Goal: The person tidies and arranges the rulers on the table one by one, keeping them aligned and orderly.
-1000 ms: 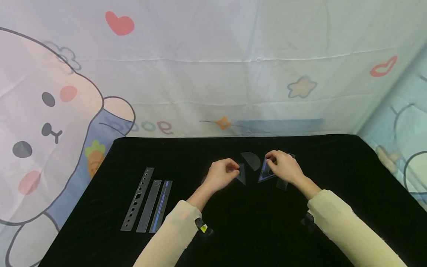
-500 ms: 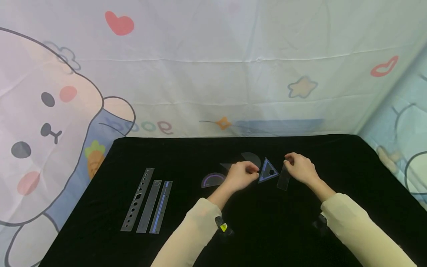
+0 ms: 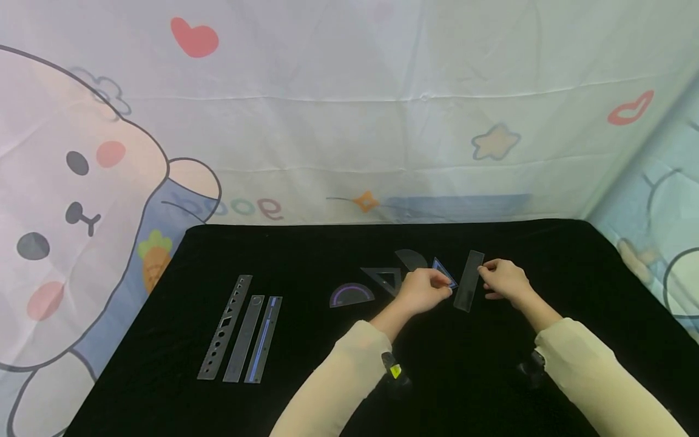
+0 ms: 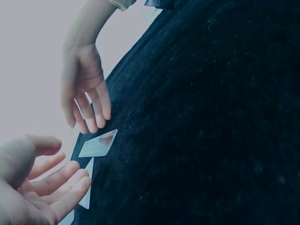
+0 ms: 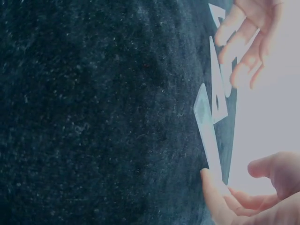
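A short clear ruler [image 3: 468, 282] lies slantwise at the right of the black tabletop. Beside its right edge is my right hand [image 3: 506, 280], fingers loosely bent and nothing held. The left wrist view shows those fingers hanging down close to the ruler [image 4: 99, 144]. My left hand [image 3: 423, 289] hovers left of the ruler with relaxed, empty fingers, partly covering a blue-edged triangle [image 3: 441, 267]. In the right wrist view the ruler [image 5: 205, 119] and the triangle [image 5: 216, 86] lie side by side. Whether the right fingertips touch the ruler, I cannot tell.
Left of the hands lie a clear set square [image 3: 377, 274], a plain protractor [image 3: 409, 259] and a purple-arc protractor [image 3: 349, 297]. Farther left are a stencil ruler [image 3: 225, 331], a clear ruler [image 3: 244, 340] and a blue-striped ruler [image 3: 264, 340]. A printed curtain [image 3: 338, 121] hangs behind.
Both hands have moved rightward. The left hand has passed from the set square to the triangle; the right has left the triangle and uncovered the short ruler, which lies in place.
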Demonstrator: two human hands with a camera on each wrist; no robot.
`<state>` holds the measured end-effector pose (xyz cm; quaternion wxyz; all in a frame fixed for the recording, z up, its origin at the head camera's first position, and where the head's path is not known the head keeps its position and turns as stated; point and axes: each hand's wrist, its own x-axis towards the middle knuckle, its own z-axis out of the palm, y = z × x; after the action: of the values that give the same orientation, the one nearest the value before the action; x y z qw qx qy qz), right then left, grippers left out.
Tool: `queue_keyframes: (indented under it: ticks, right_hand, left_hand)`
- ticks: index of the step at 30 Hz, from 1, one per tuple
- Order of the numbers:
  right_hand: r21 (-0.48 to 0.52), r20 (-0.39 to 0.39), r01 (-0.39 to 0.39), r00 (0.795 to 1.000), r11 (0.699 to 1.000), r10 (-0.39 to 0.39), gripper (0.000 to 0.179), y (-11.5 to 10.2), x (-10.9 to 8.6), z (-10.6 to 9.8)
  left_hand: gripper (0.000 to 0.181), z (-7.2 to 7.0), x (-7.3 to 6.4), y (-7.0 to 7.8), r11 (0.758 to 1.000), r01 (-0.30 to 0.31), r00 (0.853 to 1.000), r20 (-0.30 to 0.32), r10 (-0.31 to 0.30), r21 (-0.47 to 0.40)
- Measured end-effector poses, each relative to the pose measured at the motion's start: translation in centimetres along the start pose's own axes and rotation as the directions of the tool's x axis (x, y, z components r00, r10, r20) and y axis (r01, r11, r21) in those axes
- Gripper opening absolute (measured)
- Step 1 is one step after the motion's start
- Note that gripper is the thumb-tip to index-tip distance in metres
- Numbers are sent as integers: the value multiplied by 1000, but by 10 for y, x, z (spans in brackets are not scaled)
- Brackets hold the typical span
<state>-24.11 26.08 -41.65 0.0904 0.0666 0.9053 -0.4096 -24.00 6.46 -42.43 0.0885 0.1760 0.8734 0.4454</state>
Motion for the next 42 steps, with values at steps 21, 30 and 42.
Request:
queue_keyframes:
  ticks: [21,30,42]
  right_hand:
    - [116,101,-84,992,990,73,53,3,-8,1]
    - [226,91,-127,990,966,108,53,3,-9,3]
    - [283,68,-154,988,947,140,51,5,-10,9]
  left_hand:
    - [15,28,15,15,990,140,990,-22,-140,-34]
    - [11,36,23,21,975,196,979,-34,-200,-102]
    - [9,45,24,27,867,306,939,-23,-342,-394]
